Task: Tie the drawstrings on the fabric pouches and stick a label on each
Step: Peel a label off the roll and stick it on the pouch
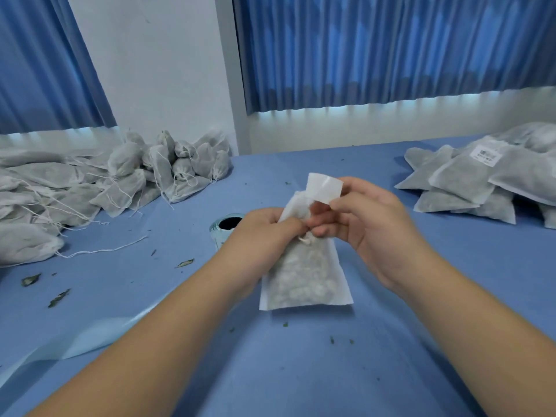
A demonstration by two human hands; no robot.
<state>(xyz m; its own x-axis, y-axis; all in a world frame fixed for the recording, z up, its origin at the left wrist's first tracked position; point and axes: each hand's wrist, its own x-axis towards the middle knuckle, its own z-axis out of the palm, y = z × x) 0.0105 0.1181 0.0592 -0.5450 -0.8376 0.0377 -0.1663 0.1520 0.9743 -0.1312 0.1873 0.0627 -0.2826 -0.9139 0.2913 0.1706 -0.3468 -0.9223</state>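
So the pouch (304,278) is dead centre on the blue tabletop (301,371), with its bottom edge lying flat and its neck lifted up between both hands. The left hand (264,233) is curled round the gathered neck and gripping it. Just below those fingers you can see the drawstring (305,240) bunched into a little knot-ish lump, though it's too small to tell how it's tied. The right hand (361,224) pinches a white label (325,185) between thumb and forefinger, right above the pouch's mouth and touching or overlapping the fabric there. Its other fingers curl in toward the neck.

Just behind the pouch, half hidden by the left hand, sits a label roll (224,224). Well off to the pouch's left there's a big heap of pouches (120,182) with strings trailing loose. Off to its right is a flatter stack (481,182), and the top one carries a printed sticker. Leaf scraps (184,263) are scattered around the pouch. Blue curtains (391,49) hang behind it all.
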